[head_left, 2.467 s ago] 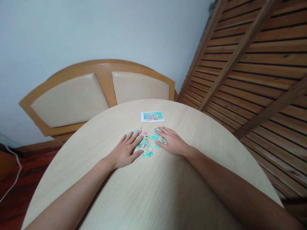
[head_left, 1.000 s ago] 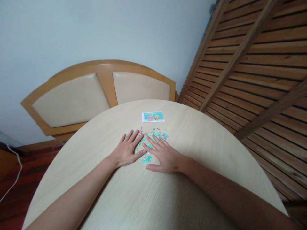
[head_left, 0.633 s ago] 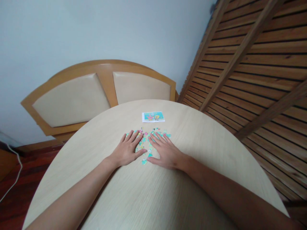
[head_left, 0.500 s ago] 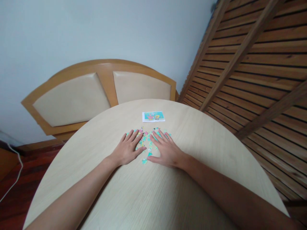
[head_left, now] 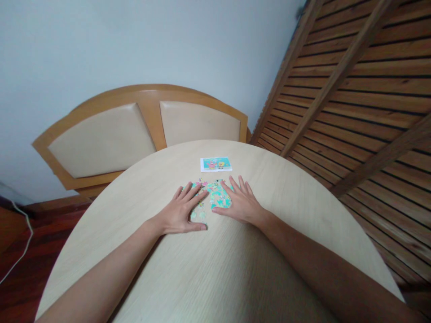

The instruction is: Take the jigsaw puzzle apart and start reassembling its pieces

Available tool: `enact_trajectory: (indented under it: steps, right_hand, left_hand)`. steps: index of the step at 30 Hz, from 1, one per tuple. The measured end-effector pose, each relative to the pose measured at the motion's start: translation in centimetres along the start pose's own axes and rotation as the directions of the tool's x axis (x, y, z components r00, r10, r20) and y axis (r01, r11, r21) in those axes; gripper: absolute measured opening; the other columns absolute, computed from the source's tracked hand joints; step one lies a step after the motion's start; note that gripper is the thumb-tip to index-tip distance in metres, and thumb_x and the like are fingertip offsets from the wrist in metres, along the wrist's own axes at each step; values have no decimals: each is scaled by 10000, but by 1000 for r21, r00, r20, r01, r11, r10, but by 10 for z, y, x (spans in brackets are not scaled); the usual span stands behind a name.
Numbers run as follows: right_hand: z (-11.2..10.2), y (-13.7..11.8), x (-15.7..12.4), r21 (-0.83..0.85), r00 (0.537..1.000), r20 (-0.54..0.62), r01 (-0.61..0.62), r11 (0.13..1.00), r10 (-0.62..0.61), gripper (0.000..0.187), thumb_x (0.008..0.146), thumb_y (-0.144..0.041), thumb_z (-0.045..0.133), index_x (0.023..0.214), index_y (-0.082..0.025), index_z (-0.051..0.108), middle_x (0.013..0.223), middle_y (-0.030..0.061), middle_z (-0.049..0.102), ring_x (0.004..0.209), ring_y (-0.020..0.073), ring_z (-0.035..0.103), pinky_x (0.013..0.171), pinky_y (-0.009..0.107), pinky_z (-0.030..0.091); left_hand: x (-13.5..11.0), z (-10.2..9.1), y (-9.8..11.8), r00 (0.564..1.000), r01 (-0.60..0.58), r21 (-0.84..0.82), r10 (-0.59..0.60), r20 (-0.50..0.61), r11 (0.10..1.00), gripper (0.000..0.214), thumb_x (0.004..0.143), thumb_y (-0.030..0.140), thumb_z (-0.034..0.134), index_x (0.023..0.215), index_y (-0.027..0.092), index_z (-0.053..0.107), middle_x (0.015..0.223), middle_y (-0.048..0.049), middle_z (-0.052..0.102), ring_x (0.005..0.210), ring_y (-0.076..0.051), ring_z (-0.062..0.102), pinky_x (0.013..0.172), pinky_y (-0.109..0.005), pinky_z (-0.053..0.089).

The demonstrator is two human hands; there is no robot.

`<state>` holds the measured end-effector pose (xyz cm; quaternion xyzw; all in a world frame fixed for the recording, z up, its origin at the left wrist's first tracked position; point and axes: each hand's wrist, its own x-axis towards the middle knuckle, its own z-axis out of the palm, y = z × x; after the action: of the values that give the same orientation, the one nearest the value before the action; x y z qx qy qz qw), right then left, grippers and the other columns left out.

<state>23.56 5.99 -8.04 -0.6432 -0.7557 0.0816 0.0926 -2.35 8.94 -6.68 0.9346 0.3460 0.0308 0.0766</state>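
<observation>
Small jigsaw puzzle pieces (head_left: 220, 196), mostly turquoise with some pink, yellow and pale ones, lie loosely between my two hands. My left hand (head_left: 182, 208) rests at the left edge of the pieces, fingers spread and thumb stretched toward the middle. Some pieces are partly hidden under its fingers. On the other side, my right hand (head_left: 243, 202) lies palm down with fingers fanned, its thumb and forefinger around the right part of the pieces. Beyond them is a flat picture card (head_left: 216, 164) with cartoon figures on turquoise and a white left margin.
The round pale wooden table (head_left: 276, 188) carries all of this. Past its far edge stands a wooden headboard (head_left: 148, 107) with cream padded panels against a light wall. A slatted wooden partition (head_left: 363, 98) rises on the right, and a white cable (head_left: 28, 233) hangs at left.
My right hand has shifted slightly right and away from me, uncovering turquoise pieces. My left thumb has swung nearer to me, and pieces near the front have been drawn in between the hands.
</observation>
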Motion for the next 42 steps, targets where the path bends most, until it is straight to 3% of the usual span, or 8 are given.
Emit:
enact_trajectory:
  steps: [2, 6, 15, 20, 24, 29, 34, 42]
  right_hand:
    - [-2, 4, 2, 12, 999, 33, -8, 1000, 8, 1169, 691, -904, 528, 1601, -218, 265, 1665, 156, 160, 1527, 429, 70, 1220, 609, 111]
    - [-4, 10, 4, 41, 994, 61, 89, 995, -92, 1110, 759, -878, 477, 1597, -180, 271, 1664, 131, 168, 1539, 357, 121, 1243, 555, 125]
    - [-5, 17, 5, 99, 953, 72, 288, 952, -296, 935, 873, -782, 438, 1590, -199, 293, 1659, 98, 190, 1534, 329, 169, 1249, 533, 157]
    - [-12, 34, 9, 149, 926, 68, 359, 922, -371, 1001, 816, -801, 526, 1593, -222, 275, 1650, 101, 221, 1527, 306, 211, 1247, 496, 193]
    - [-16, 52, 11, 160, 946, 36, 312, 936, -322, 1036, 762, -794, 608, 1575, -216, 330, 1635, 127, 262, 1513, 327, 251, 1233, 512, 227]
    - [-15, 55, 11, 121, 954, 11, 298, 947, -301, 941, 805, -778, 574, 1529, -195, 430, 1611, 134, 333, 1495, 329, 297, 1223, 513, 244]
    - [-12, 53, 11, 128, 947, -46, 323, 938, -319, 656, 985, -615, 409, 1478, -193, 502, 1573, 115, 417, 1467, 280, 361, 1206, 487, 288]
    - [-6, 55, 12, 118, 952, -51, 307, 944, -303, 622, 990, -585, 403, 1478, -213, 503, 1572, 102, 420, 1462, 300, 366, 1200, 515, 301]
  left_hand:
    - [1, 0, 0, 1000, 10, 12, -10, 10, 1000, 1136, 742, 902, 507, 1615, 263, 161, 1671, -98, 86, 1523, -427, 34, 1195, -639, 143]
    - [6, 4, 1, 994, 114, -4, -114, 8, 994, 1107, 802, 886, 435, 1619, 202, 137, 1661, -127, 128, 1528, -395, 86, 1209, -587, 176]
    - [19, 12, 7, 943, 320, 1, -318, -98, 948, 994, 878, 836, 366, 1584, 141, 276, 1638, -138, 232, 1521, -386, 157, 1210, -562, 206]
    - [15, 9, 7, 938, 276, -42, -279, -207, 960, 836, 922, 755, 418, 1515, 165, 404, 1591, -136, 362, 1500, -380, 239, 1196, -566, 253]
    - [10, 9, 5, 938, 242, -41, -245, -244, 969, 760, 929, 679, 485, 1486, 165, 432, 1573, -138, 392, 1481, -384, 284, 1179, -588, 283]
    - [10, 12, 2, 933, 237, -67, -247, -260, 969, 682, 954, 610, 487, 1447, 139, 463, 1551, -143, 424, 1458, -369, 335, 1170, -577, 321]
    - [10, 14, -5, 897, 255, -114, -279, -342, 960, 544, 981, 473, 468, 1356, 85, 532, 1441, -180, 538, 1379, -318, 463, 1180, -484, 363]
    - [8, 15, -8, 917, 244, -90, -260, -303, 966, 492, 991, 437, 446, 1342, 120, 578, 1434, -132, 562, 1388, -307, 452, 1175, -497, 372]
